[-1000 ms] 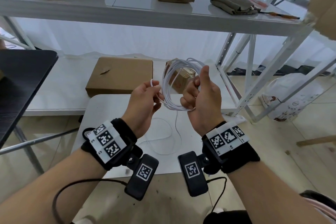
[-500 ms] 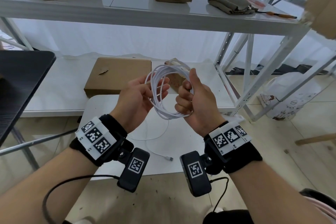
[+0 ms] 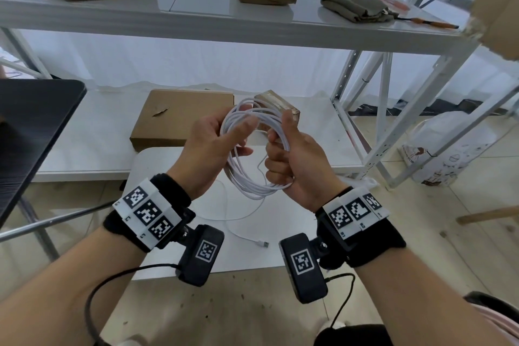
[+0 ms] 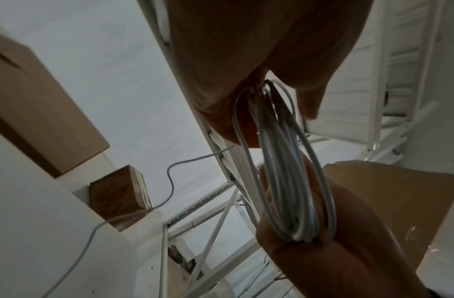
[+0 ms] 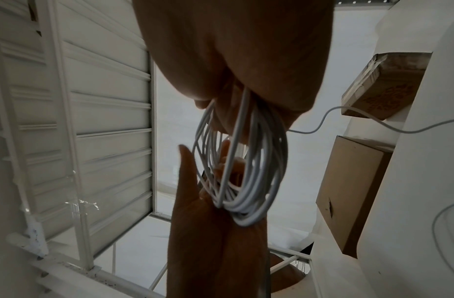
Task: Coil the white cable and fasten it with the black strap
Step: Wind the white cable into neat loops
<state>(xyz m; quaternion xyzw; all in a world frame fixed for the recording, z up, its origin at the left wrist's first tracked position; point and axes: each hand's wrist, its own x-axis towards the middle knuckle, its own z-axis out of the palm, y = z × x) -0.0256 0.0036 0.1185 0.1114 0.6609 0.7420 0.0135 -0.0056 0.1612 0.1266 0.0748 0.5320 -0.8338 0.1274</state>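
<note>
1. Head view: white cable (image 3: pixel 254 154) mostly coiled, bundle held in the air above the small white table (image 3: pixel 157 166). Right hand (image 3: pixel 295 160) fisted round the coil's right side, thumb up. Left hand (image 3: pixel 213 139) has fingers threaded through the loops, loosely curled on the left side. Loose tail drops from the coil to the table, plug end (image 3: pixel 264 244) lying there, so winding isn't finished.
2. Left wrist view: left hand (image 4: pixel 246 60) pinching the top of the cable (image 4: pixel 287 171); right hand (image 4: pixel 335 231) clamps the bottom.
3. Right wrist view: right hand (image 5: pixel 233 60) closed on the cable (image 5: pixel 246 171).
4. Black strap not seen in any view; fastening not started.
</note>
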